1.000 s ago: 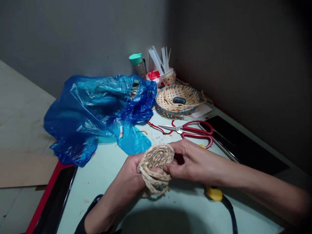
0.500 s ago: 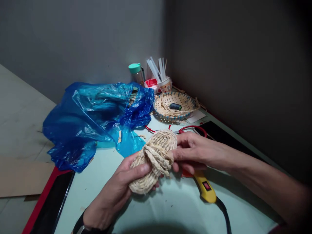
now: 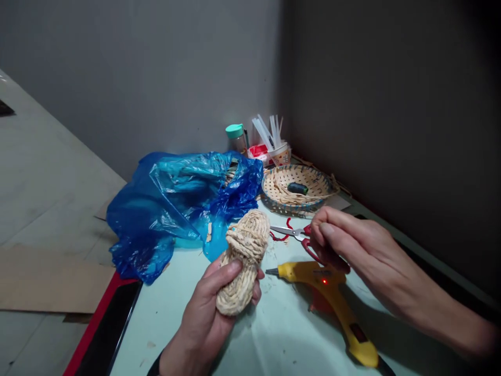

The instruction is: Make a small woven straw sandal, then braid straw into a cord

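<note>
My left hand (image 3: 207,313) grips a small woven straw piece (image 3: 243,261), an oval coil of braided straw, and holds it up over the pale green table (image 3: 274,339). My right hand (image 3: 352,245) has come off the straw piece and hovers to its right with loosely curled fingers that hold nothing. It hangs just above the yellow glue gun (image 3: 332,297), which lies on the table with a red light lit. The red-handled scissors (image 3: 293,232) lie just beyond, partly hidden by the right hand.
A crumpled blue plastic bag (image 3: 176,203) lies at the left. At the back stand a round woven basket (image 3: 301,183) with a dark object in it, a cup of glue sticks (image 3: 277,146) and a green-capped jar (image 3: 237,137). Grey walls close the corner.
My right hand has let go of the straw piece and moved right, above the glue gun. The left hand alone now holds the piece. The view has shifted.
</note>
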The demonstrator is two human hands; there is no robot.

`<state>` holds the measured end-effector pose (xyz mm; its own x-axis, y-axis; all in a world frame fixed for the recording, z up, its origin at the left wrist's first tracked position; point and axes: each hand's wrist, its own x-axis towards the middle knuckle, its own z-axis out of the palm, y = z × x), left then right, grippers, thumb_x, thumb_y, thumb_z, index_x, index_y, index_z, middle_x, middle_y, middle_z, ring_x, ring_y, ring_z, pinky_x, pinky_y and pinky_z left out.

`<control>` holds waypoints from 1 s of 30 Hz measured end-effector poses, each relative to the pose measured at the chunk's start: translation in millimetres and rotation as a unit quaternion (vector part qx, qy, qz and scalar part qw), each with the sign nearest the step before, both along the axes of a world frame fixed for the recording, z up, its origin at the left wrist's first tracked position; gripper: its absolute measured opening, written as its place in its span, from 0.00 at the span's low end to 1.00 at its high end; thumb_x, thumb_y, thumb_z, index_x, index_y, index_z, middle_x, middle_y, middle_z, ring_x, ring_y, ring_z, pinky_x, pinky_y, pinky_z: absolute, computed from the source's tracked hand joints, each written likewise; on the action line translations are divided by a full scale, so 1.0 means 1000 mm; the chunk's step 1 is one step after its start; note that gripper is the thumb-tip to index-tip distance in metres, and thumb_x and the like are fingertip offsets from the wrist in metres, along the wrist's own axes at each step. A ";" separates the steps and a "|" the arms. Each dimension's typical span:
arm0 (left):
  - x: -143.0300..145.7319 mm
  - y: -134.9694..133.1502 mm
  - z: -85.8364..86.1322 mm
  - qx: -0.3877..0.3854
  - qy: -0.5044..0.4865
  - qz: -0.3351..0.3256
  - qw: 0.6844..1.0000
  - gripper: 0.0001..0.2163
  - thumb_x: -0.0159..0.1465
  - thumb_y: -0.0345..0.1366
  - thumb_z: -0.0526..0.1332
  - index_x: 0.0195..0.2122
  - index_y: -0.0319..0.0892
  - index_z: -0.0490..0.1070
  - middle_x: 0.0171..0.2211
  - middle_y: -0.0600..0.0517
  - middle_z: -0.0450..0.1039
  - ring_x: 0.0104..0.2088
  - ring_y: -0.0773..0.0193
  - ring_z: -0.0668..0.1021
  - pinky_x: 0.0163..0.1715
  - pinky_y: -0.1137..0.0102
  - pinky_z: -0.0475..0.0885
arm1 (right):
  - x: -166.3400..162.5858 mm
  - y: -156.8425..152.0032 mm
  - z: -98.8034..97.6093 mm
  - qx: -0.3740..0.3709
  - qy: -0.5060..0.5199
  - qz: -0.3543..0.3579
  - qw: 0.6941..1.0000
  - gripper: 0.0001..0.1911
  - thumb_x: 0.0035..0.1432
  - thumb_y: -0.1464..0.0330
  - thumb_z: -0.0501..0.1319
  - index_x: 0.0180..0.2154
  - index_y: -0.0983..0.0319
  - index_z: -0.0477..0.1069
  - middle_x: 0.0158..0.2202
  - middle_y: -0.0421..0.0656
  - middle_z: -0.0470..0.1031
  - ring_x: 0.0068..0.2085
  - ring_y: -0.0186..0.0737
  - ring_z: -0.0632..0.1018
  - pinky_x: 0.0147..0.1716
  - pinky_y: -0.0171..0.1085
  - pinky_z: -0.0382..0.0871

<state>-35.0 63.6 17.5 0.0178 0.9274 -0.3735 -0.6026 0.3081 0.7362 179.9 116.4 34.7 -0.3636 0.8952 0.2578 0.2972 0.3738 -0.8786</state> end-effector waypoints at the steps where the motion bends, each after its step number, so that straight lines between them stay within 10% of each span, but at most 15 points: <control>1: 0.001 -0.001 0.000 0.004 0.000 -0.005 1.000 0.07 0.60 0.28 0.59 0.40 0.34 0.73 0.29 0.43 0.77 0.24 0.65 0.76 0.23 0.73 0.71 | -0.001 -0.002 0.000 0.015 -0.007 -0.001 1.000 0.18 0.69 0.62 0.46 0.26 0.60 0.59 0.22 0.36 0.61 0.23 0.31 0.63 0.22 0.32 0.57; 13: 0.003 -0.009 -0.006 0.015 -0.016 0.001 1.000 0.15 0.50 0.31 0.71 0.39 0.39 0.73 0.34 0.46 0.80 0.32 0.59 0.81 0.34 0.68 0.75 | -0.007 0.000 -0.006 0.077 -0.091 0.075 0.990 0.21 0.69 0.62 0.45 0.22 0.60 0.48 0.19 0.35 0.52 0.21 0.31 0.56 0.21 0.35 0.49; 21: 0.000 -0.012 -0.016 0.038 -0.031 -0.062 0.997 0.12 0.53 0.34 0.70 0.38 0.39 0.72 0.28 0.48 0.78 0.28 0.63 0.79 0.30 0.72 0.72 | -0.003 -0.003 -0.007 0.053 -0.047 0.164 0.984 0.15 0.69 0.65 0.50 0.33 0.60 0.71 0.29 0.39 0.74 0.28 0.31 0.72 0.31 0.32 0.62; 30: 0.005 -0.014 -0.014 0.031 -0.031 -0.073 0.996 0.12 0.53 0.34 0.71 0.37 0.41 0.73 0.27 0.52 0.76 0.24 0.67 0.78 0.24 0.76 0.70 | -0.007 -0.004 -0.002 -0.023 0.048 0.151 0.987 0.11 0.63 0.71 0.55 0.47 0.59 0.70 0.45 0.42 0.76 0.44 0.38 0.77 0.41 0.33 0.71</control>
